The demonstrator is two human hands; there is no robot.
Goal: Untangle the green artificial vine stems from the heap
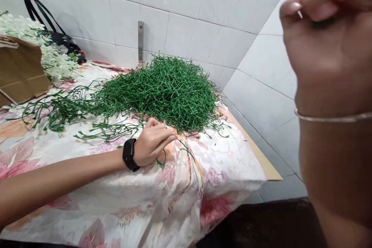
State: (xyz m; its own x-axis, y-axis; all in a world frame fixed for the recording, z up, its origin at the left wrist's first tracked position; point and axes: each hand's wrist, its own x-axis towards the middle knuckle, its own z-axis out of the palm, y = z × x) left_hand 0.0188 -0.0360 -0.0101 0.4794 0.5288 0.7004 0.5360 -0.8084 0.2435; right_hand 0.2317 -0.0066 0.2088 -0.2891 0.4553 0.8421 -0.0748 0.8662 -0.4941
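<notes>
A large heap of green artificial flower stems (174, 93) lies on the floral cloth, thin and tangled, with small knobs at the ends. My left hand (154, 141), wearing a black wrist band (131, 155), rests at the heap's front edge. Its fingers are closed on a green stem (161, 161), part of which pokes out below the hand. Close to the camera at upper right, my right hand (328, 38) is raised with its fingers curled in. A dark patch shows under those fingertips, but what they hold is not clear. A thin bangle (334, 117) circles that wrist.
The floral cloth (232, 162) drapes over the table's front edge. White artificial flowers (58, 64) stand at the left behind a cardboard box (23, 69), beside a dark bag (65, 42). Tiled walls meet in a corner behind, with a metal bracket (141, 40).
</notes>
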